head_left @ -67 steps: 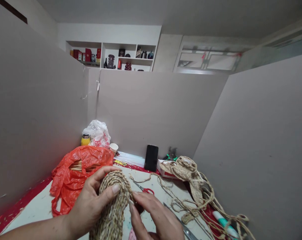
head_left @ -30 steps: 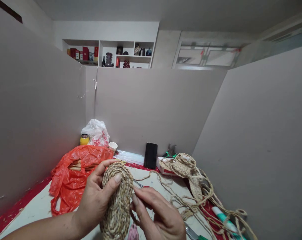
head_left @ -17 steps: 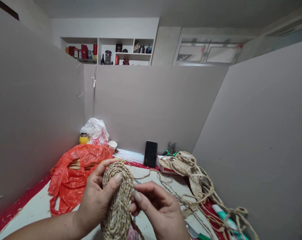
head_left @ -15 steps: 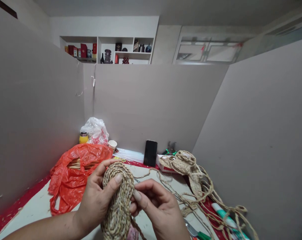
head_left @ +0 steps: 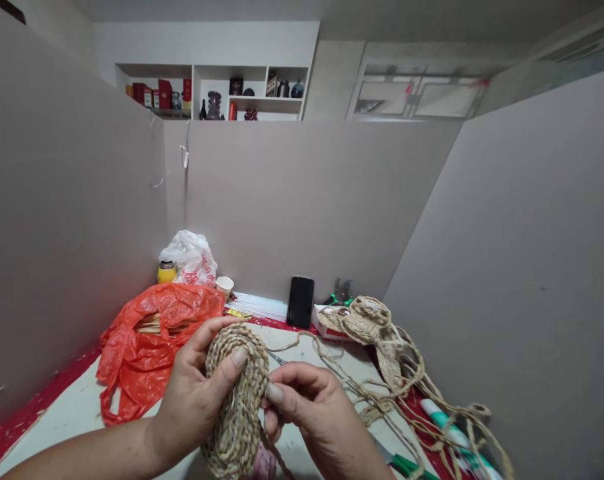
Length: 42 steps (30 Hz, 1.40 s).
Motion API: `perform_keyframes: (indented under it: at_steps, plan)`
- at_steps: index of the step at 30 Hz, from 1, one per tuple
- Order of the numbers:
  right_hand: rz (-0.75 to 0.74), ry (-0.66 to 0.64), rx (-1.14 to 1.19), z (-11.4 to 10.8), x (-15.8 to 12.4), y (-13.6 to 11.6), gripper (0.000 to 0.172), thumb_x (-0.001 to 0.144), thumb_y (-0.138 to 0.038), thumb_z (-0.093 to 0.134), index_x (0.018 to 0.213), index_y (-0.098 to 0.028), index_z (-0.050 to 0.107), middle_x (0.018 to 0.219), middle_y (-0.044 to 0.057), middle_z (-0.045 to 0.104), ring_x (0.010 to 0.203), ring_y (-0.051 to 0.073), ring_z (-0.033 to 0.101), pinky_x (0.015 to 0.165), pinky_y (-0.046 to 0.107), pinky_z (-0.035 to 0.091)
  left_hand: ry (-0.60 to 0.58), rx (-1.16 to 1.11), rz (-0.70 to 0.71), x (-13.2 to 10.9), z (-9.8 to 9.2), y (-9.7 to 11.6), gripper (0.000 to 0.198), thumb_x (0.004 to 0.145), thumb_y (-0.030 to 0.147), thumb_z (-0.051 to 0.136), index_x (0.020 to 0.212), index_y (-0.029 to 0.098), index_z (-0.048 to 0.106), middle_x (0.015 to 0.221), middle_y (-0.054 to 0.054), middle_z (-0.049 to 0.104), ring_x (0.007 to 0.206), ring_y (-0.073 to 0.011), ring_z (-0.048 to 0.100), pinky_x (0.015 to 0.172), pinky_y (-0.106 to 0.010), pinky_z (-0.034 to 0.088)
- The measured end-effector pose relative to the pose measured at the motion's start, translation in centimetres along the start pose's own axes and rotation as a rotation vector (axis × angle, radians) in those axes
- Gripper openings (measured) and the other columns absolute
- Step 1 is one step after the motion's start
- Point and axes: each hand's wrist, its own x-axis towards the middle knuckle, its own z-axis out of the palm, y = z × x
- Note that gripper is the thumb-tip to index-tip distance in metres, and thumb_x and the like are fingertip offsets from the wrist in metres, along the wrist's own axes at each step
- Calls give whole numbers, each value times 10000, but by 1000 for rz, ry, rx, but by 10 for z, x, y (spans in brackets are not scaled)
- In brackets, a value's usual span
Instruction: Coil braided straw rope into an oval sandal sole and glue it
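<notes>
My left hand (head_left: 197,387) is closed around a long oval sole of coiled, braided straw (head_left: 237,407), its thumb pressed on the face and its fingers behind. The sole stands tilted up above the table. At its right edge my right hand (head_left: 315,407) pinches with thumb and forefinger, pressing on the outer row of the braid. A loose tail of braid (head_left: 277,457) hangs below the sole, near the right hand's curled fingers. Behind the hands, slim metal tips (head_left: 276,358) lie on the table. A pink item (head_left: 265,463) shows partly beneath the sole.
A red plastic bag (head_left: 137,360) lies left. Toward the back stand a yellow jar (head_left: 167,272), a white bag (head_left: 189,257), a paper cup (head_left: 225,286) and a phone (head_left: 301,302). Braided cord (head_left: 407,380), a green-handled tool (head_left: 409,467) and a tube (head_left: 449,427) lie right.
The view has tipped slightly downward. My right hand has shifted a little along the sole's edge, still pinching there; my left hand keeps the same hold.
</notes>
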Motion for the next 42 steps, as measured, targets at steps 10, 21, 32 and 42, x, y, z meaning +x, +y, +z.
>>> perform_keyframes:
  at_steps: [10, 21, 32, 42]
  plan:
    - [27, -10, -1, 5, 0, -3, 236, 718, -323, 788, 691, -127, 658, 475, -7, 647, 425, 71, 568, 479, 177, 466, -1, 150, 123, -6, -7, -3, 308, 799, 281, 639, 1091, 265, 540, 796, 12, 639, 637, -136, 598, 598, -219, 508]
    - [20, -29, 30, 2, -1, 2, 227, 703, -288, 800, 684, -135, 633, 524, -35, 614, 418, 57, 535, 448, 168, 439, -144, 127, 71, -9, -6, 12, 524, 707, 189, 719, 1167, 295, 493, 835, -5, 650, 683, -173, 632, 609, -258, 539]
    - [64, 55, -19, 10, -2, 5, 355, 666, -426, 799, 678, -140, 589, 430, -46, 572, 340, 44, 470, 371, 144, 404, -84, 52, 10, -9, -3, 9, 502, 642, 201, 760, 1111, 264, 590, 806, -26, 654, 692, -209, 647, 616, -307, 549]
    - [-129, 155, -114, 12, 3, 8, 296, 717, -393, 759, 728, -178, 556, 613, -69, 503, 523, 72, 456, 495, 169, 421, -44, 25, -93, -2, -1, -2, 570, 705, 310, 720, 1200, 243, 446, 829, -14, 669, 677, -187, 654, 617, -281, 537]
